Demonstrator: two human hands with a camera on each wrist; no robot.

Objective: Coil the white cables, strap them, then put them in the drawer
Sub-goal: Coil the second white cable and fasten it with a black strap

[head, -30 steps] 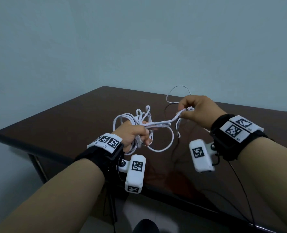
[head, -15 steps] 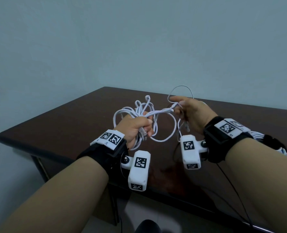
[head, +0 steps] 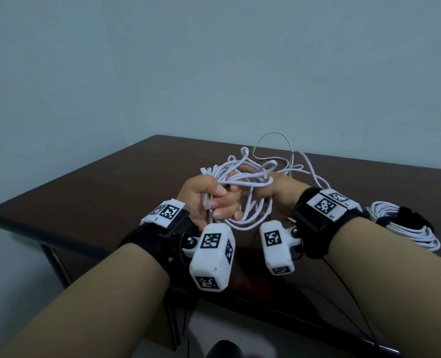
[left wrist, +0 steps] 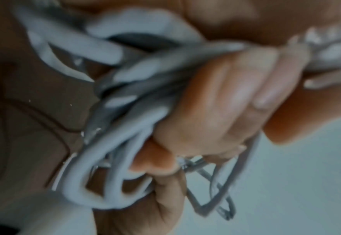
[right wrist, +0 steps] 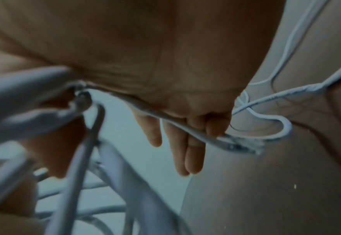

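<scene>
- Up above the near edge of the dark brown table (head: 90,202), both hands meet around 1 loose white cable (head: 242,177), held clear of the tabletop.
- Left hand (head: 206,200) — its fingers (left wrist: 222,98) are curled tight into a fist round several loops of the cable; the left wrist view shows the strands bunched under the curled fingers, with more loops hanging below the fist.
- A clear connector (head: 207,202) at 1 end of the cable pokes out of that fist, next to the thumb.
- Right hand (head: 279,189) sits just beside the left one, touching the same bundle. In the right wrist view 1 strand of the cable (right wrist: 187,128) runs across its palm, pinned by a curled little finger, while the other fingers (right wrist: 193,155) stretch out almost straight.
- A second clear connector (right wrist: 244,146) shows just past that curled finger; blur hides its detail.
- Loops of the cable stick up behind the hands, and 1 thin strand arches higher, then trails down to the table on the right.
- Off to the right on the table, partly behind the right wrist, lies a second white cable bundle (head: 405,228) — already coiled, with a black strap (head: 413,215) around it.
- Each wrist carries a black band (head: 160,228) with a white camera block (head: 214,257) bearing square black-and-white markers.
- A plain pale wall (head: 214,60) rises behind the table.
</scene>
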